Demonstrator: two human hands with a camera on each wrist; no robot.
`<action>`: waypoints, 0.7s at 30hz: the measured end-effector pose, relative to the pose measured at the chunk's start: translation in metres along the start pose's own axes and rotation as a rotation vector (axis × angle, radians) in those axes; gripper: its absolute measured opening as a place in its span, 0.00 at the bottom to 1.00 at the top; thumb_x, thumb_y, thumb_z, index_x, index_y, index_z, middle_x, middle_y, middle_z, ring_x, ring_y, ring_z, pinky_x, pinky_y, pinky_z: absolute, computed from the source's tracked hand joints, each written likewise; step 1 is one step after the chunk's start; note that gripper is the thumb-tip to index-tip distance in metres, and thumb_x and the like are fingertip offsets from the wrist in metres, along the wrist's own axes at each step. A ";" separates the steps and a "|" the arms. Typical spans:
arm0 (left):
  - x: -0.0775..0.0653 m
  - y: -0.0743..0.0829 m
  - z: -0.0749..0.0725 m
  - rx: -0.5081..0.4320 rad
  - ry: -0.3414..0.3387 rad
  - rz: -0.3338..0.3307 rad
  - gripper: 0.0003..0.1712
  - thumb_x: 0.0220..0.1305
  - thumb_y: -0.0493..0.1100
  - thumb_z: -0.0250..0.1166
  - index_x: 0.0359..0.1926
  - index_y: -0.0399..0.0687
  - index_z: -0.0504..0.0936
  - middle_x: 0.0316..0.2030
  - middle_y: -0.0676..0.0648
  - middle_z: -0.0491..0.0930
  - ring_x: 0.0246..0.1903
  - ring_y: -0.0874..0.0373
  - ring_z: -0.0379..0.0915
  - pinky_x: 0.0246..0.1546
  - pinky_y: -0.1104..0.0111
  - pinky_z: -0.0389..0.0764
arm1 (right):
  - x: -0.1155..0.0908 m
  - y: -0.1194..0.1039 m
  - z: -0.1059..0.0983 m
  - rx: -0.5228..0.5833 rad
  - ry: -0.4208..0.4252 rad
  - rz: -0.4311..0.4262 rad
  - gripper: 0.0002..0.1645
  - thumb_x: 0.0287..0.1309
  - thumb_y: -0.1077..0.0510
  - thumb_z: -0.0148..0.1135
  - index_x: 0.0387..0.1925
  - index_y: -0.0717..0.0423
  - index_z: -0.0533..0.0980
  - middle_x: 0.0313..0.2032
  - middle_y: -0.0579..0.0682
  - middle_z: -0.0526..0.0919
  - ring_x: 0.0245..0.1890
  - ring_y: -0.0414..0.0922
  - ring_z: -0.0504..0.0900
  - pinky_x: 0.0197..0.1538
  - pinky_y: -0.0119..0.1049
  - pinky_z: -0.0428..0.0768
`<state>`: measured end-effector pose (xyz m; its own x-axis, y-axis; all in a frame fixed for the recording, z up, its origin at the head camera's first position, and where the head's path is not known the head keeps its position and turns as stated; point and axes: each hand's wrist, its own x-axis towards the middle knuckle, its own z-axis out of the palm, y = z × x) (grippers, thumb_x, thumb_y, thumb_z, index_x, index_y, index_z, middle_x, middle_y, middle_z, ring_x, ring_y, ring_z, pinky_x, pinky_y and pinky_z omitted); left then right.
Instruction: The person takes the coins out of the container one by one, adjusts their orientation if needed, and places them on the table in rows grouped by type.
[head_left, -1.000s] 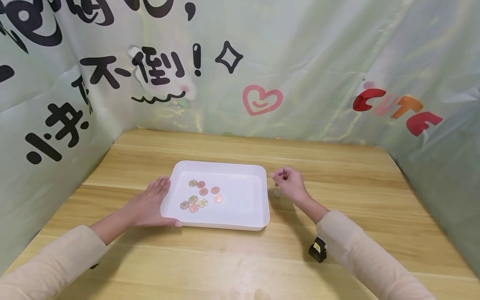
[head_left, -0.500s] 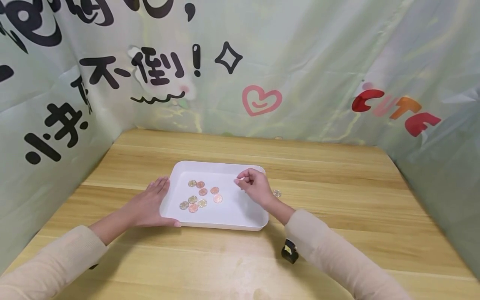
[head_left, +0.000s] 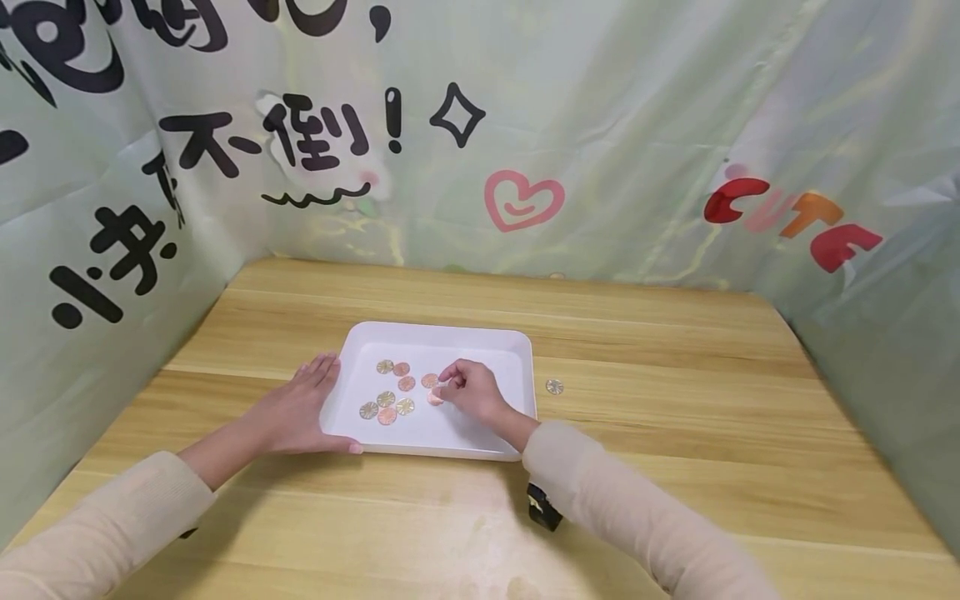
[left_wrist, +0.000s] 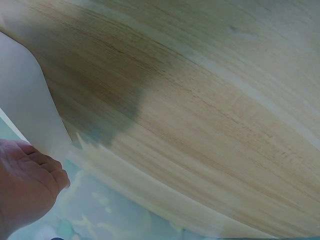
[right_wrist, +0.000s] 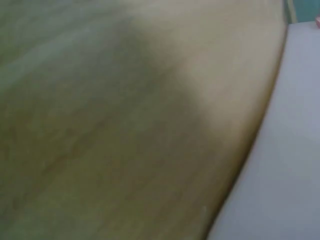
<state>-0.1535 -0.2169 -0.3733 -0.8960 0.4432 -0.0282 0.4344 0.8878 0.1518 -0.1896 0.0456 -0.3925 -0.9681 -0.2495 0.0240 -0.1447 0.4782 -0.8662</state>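
Observation:
A white rectangular tray [head_left: 487,433] lies on the wooden table with several gold-coloured and copper-coloured coins in its left half. My left hand [head_left: 296,412] rests along the tray's left side, fingers straight and thumb along the front edge. The left wrist view shows that hand [left_wrist: 27,180] beside the tray's white wall [left_wrist: 30,95]. Over the tray, my right hand [head_left: 476,396] has its thumb and bent fingertips at a copper-coloured coin [head_left: 432,398], partly covering it. Whether the fingers pinch this coin is hidden. Another copper-coloured coin [head_left: 429,381] lies just behind.
One silvery coin [head_left: 554,387] lies on the table right of the tray. A printed cloth [head_left: 600,125] surrounds the table [head_left: 675,375] at the back and both sides. A black wrist camera [head_left: 543,507] hangs under the right sleeve.
My right hand has moved left from the table beside the silvery coin, across the tray's right wall, to the copper-coloured coin. The left hand and tray have stayed in place.

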 end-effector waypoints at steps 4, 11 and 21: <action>0.000 0.000 -0.001 -0.003 -0.002 -0.005 0.71 0.38 0.75 0.64 0.65 0.20 0.52 0.66 0.25 0.51 0.67 0.33 0.47 0.67 0.46 0.56 | 0.001 0.001 0.005 -0.066 -0.016 0.028 0.08 0.48 0.66 0.67 0.32 0.68 0.77 0.18 0.43 0.65 0.21 0.37 0.63 0.26 0.22 0.62; -0.001 0.000 -0.001 -0.008 -0.004 -0.009 0.71 0.38 0.75 0.64 0.65 0.20 0.52 0.67 0.25 0.51 0.67 0.33 0.47 0.67 0.46 0.55 | 0.002 -0.001 0.008 -0.120 -0.045 0.070 0.08 0.47 0.68 0.66 0.32 0.65 0.77 0.17 0.44 0.66 0.21 0.38 0.64 0.27 0.24 0.63; 0.000 0.000 0.000 -0.006 -0.005 -0.005 0.72 0.38 0.76 0.63 0.65 0.21 0.52 0.67 0.25 0.50 0.68 0.34 0.47 0.67 0.46 0.55 | 0.002 -0.004 0.009 -0.322 -0.075 0.012 0.08 0.49 0.66 0.66 0.29 0.62 0.73 0.22 0.47 0.71 0.25 0.40 0.67 0.29 0.27 0.67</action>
<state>-0.1538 -0.2167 -0.3728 -0.8976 0.4395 -0.0335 0.4295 0.8892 0.1575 -0.1886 0.0356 -0.3940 -0.9541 -0.2978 -0.0318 -0.2025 0.7199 -0.6639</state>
